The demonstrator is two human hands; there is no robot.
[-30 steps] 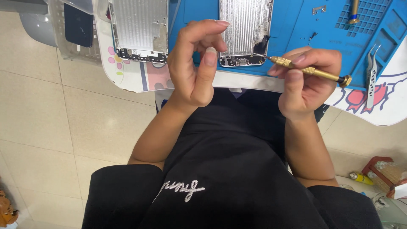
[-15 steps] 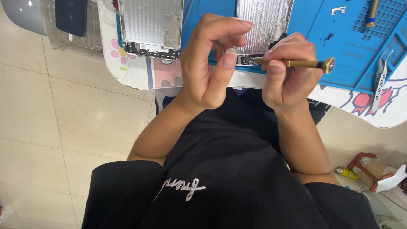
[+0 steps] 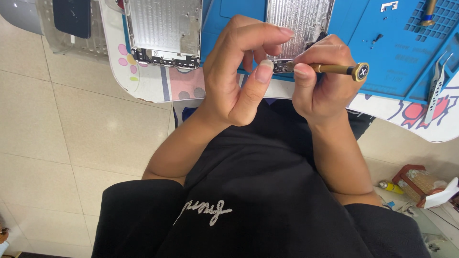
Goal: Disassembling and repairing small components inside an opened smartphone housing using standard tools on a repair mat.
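Brass screwdriver (image 3: 334, 69) gripped in right hand (image 3: 320, 81), tip by half-curled, empty left hand (image 3: 241, 71) above blue mat (image 3: 392, 48).

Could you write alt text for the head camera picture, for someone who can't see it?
Seen from above, a person's right hand holds a gold screwdriver, its tip meeting the left hand fingertips. Behind lie a blue work mat, two opened phone housings and tweezers.

Glossy, probably brass screwdriver (image 3: 334, 69)
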